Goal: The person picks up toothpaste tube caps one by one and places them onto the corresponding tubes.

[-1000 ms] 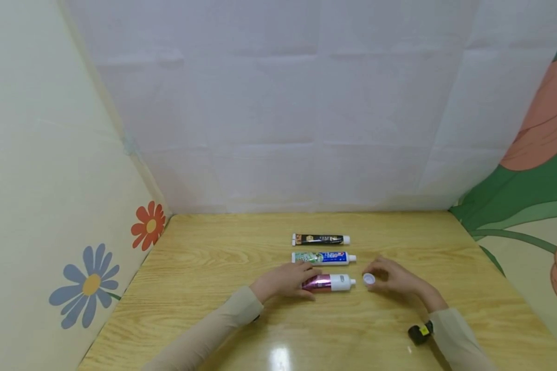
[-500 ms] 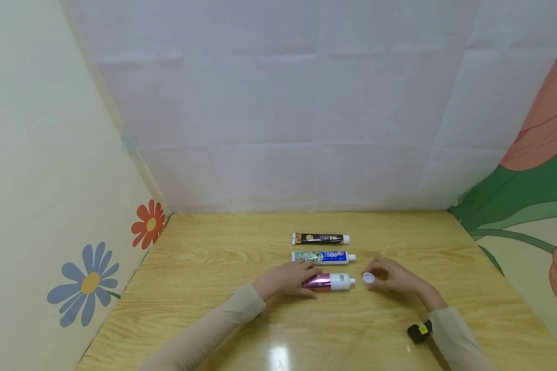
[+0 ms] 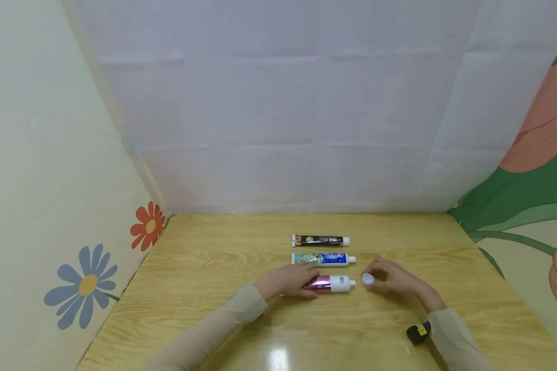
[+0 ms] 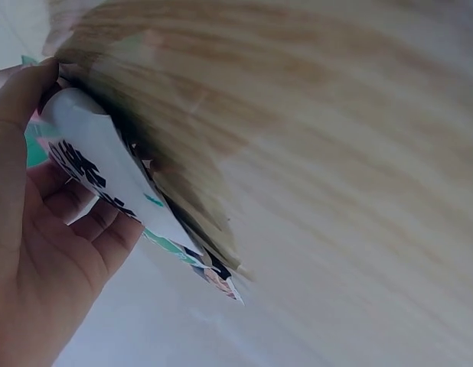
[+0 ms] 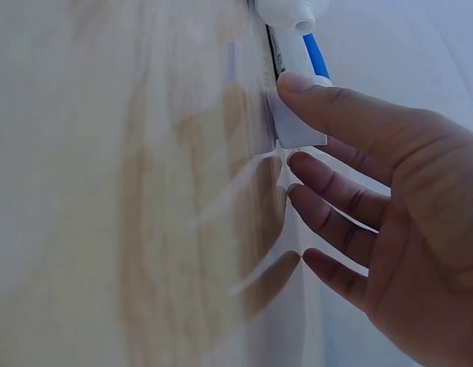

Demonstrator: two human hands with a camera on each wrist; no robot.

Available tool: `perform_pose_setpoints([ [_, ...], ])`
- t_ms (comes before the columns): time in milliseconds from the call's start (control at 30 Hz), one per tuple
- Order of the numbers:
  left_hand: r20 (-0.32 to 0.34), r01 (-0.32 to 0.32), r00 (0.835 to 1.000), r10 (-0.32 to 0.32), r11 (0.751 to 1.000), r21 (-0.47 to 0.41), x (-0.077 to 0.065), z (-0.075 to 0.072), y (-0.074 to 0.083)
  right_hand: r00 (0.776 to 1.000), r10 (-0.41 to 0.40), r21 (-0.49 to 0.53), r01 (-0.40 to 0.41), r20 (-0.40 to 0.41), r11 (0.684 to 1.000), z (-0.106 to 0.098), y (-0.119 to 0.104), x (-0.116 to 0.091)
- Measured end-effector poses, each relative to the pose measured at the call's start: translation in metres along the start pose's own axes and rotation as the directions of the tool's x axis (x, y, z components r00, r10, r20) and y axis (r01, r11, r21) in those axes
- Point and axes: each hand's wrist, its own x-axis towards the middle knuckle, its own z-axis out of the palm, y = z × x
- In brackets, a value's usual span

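My left hand holds a pink and white toothpaste tube lying on the table. Its bare white nozzle points right. In the left wrist view the thumb and fingers lie around the tube's pale, printed body. A short distance right of the nozzle, my right hand pinches a white cap, its hollow side visible from above. Up close in the right wrist view, the thumb lies against the cap, apart from the open nozzle. The other fingers are loosely bent.
Behind the held tube lies a green and blue toothpaste tube with a bare white nozzle. Farther back is a black toothpaste tube with a white end. A white sheet hangs behind the wooden table; flowered walls flank it.
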Motion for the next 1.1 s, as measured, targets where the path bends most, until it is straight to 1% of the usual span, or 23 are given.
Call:
perform_pose_setpoints([
  [167,-0.008,-0.007,1.000,0.007,1.000,0.018,-0.0007,-0.0023,0.0012,1.000,0.009,0.021,-0.009,0.003,1.000,-0.0006,-0.0018,0.0007],
  [300,-0.014,-0.016,1.000,0.016,1.000,0.021,-0.0021,-0.0037,0.0020,1.000,0.013,0.018,-0.013,0.000,1.000,-0.0012,-0.0017,0.0015],
  [500,-0.030,-0.032,0.999,0.033,0.999,0.022,-0.0033,-0.0021,0.0019,0.999,0.021,0.004,-0.021,-0.040,1.000,-0.0015,-0.0022,0.0009],
  [667,-0.039,-0.032,0.999,0.033,0.999,0.017,-0.0047,-0.0015,0.0007,0.998,0.020,-0.001,-0.020,-0.059,1.000,-0.0028,-0.0054,0.0009],
  [867,-0.034,-0.019,0.999,0.018,0.999,-0.034,-0.0065,-0.0026,-0.0009,0.998,0.023,0.000,-0.023,-0.065,1.000,-0.0043,-0.0078,0.0014],
  [1100,-0.034,0.001,0.999,-0.005,0.994,-0.105,-0.0072,-0.0046,-0.0018,0.997,0.004,-0.019,-0.006,-0.077,1.000,-0.0049,-0.0082,0.0026],
])
